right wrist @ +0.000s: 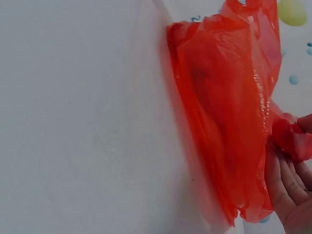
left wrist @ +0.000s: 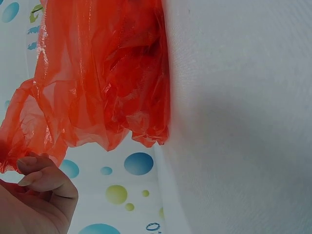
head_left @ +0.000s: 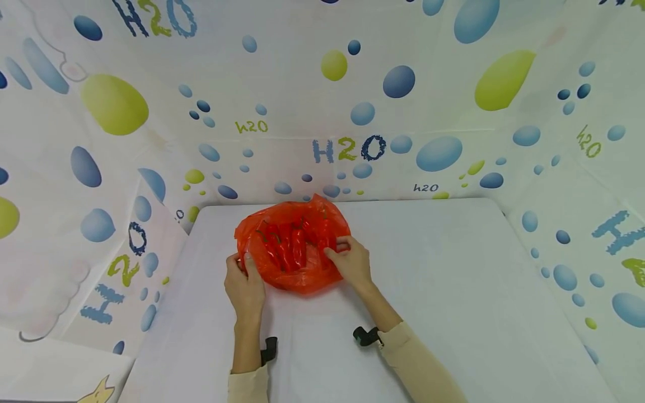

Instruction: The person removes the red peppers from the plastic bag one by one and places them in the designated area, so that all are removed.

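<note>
On the counter [head_left: 463,302], left hand [head_left: 245,291] and right hand [head_left: 354,264] fingers are pinching a bag [head_left: 302,283] that overpulling could tear, spilling peppers [head_left: 299,246].

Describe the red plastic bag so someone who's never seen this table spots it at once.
Find the white table before the patterned backdrop. Near the table's far edge, left of centre, the person's left hand and right hand hold opposite sides of the red plastic bag. The peppers inside are red too, but slender and green-stemmed; the bag alone is thin, crinkled film.
</note>
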The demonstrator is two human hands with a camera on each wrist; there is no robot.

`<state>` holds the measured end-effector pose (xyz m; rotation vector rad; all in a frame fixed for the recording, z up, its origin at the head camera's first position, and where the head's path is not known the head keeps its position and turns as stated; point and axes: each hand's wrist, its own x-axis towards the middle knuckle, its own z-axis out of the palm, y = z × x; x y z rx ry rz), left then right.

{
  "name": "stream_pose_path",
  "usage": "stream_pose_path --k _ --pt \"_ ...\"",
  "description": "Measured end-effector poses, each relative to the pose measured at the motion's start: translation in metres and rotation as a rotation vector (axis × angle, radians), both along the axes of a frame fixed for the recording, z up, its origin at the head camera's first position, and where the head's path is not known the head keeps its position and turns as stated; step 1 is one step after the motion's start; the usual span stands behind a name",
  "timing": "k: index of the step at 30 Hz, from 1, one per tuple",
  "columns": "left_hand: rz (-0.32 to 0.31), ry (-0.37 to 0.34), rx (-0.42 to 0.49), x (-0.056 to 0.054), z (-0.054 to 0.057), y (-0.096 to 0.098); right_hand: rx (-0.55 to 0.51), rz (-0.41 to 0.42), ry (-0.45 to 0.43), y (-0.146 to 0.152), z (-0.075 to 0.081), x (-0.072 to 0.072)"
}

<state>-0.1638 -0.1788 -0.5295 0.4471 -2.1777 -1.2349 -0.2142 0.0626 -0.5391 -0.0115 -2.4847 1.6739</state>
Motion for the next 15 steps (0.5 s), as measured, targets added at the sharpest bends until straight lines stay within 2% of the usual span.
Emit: stream_pose_path --k 9,15 --pt "-0.005 -0.003 -0.005 0.0 0.001 0.002 -0.055 -0.051 0.036 0.018 0.011 -0.001" --pt "-0.013 -0.004 -0.009 0.001 0.002 0.003 -0.054 -0.082 0.018 0.028 0.006 -0.003"
